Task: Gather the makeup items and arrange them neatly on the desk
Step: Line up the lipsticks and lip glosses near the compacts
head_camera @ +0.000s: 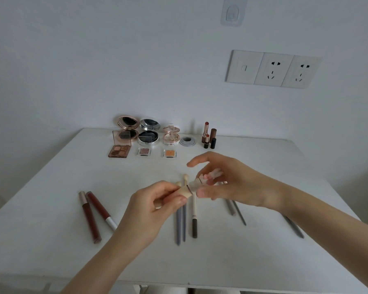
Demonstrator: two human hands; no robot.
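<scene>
Left part of the desk (40,198): two dark red lip gloss tubes (94,215) lie flat side by side, far ends close, near ends fanned apart.

Back row by the wall:
- open eyeshadow quad (119,153), open rose-gold compact (125,128) right behind it
- open black-and-silver compact (148,135), small pink single shadow (144,151) in front
- pink ornate compact (171,135), orange single shadow (170,153) in front
- round metal grommet (187,141) set in the desk
- cluster of upright lipsticks (209,135)

Centre, held above the desk: left hand (155,206) grips a small beige tube (184,190) between thumb and curled fingers. Right hand (227,179) pinches a pale pink ornate cap (210,177) at the tube's far end, index finger stretched out free. Tube and cap touch end to end — can't tell whether the cap is seated.

Flat under the hands: two grey-handled brushes (180,225) and a cream-and-brown pencil (194,219), roughly parallel. Right of those, two thin grey sticks (236,211), tops hidden by the right hand. Further right, a grey pencil (293,227) beside the right forearm, partly hidden.

On the wall, upper right — socket panel (272,70).
</scene>
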